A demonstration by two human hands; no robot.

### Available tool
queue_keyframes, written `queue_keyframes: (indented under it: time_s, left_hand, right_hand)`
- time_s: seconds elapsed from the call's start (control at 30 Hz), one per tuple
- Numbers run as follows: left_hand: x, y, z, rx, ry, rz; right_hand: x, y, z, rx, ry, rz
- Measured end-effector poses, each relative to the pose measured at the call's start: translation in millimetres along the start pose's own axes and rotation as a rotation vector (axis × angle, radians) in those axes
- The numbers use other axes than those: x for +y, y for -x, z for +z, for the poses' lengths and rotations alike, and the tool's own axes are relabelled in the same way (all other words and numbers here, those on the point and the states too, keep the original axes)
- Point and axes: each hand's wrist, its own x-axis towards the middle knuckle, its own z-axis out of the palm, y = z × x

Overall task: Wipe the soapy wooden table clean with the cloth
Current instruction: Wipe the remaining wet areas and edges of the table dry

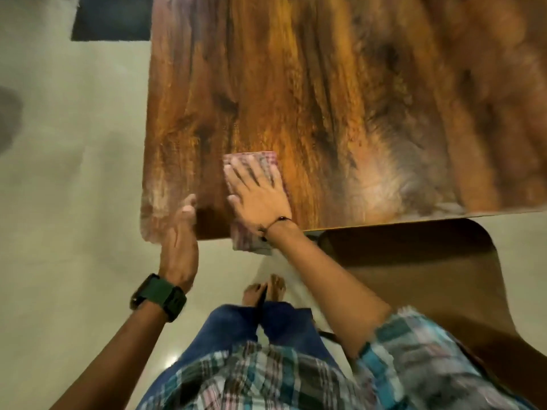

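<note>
Here the left hand [180, 232] rests on the near left corner of the wooden table [325, 99], its fingers straight and close together, the fingertips on a pale soapy smear; a dark green watch [158, 297] sits on that wrist. Just to its right, the right hand [257, 193] lies flat on the cloth [251, 161], fingers spread wide and straight, pressing it down on the tabletop. The cloth is pinkish and checked; its far end shows beyond the fingertips and its near end hangs over the table's near edge under the wrist. Farther right, a whitish soapy patch [381, 184] streaks the wood near the front edge. A brown chair [414, 261] stands below the table's right part.
</note>
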Motion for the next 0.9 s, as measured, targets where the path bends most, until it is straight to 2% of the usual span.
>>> queue_keyframes:
  time_s: [0.17, 0.27, 0.33, 0.47, 0.57, 0.63, 0.73, 0.9]
  left_hand:
    - [19.1, -11.9, 44.0, -0.265, 0.003, 0.027]
    - [33.3, -10.8, 66.8, -0.297, 0.024, 0.099]
    - [38.9, -8.2, 81.6, -0.303, 0.062, 0.105]
    - [39.5, -3.7, 109.1, -0.308, 0.044, 0.089]
    - [39.0, -1.1, 123.8, -0.309, 0.035, 0.101]
    - [40.2, 5.4, 136.2, -0.301, 0.024, 0.144]
    - [39.3, 20.1, 150.1, -0.270, -0.008, 0.161]
    - [33.5, 55.2, 181.8, -0.250, 0.035, 0.097]
  right_hand:
    - [127.1, 40.7, -27.3, 0.032, -0.040, 0.395]
    - [137.7, 38.5, -31.5, 0.035, -0.060, 0.530]
    - [115.9, 33.0, -27.5, 0.047, -0.052, 0.514]
    - [62.8, 26.4, -14.8, 0.007, -0.080, 0.288]
    - [65.4, 29.0, -11.8, -0.011, -0.012, 0.167]
    - [94.3, 41.3, -14.2, 0.041, 0.050, 0.148]
    - [165.3, 66.0, -21.8, 0.075, 0.016, 0.201]
    - [327.2, 132.5, -42.4, 0.131, 0.020, 0.505]
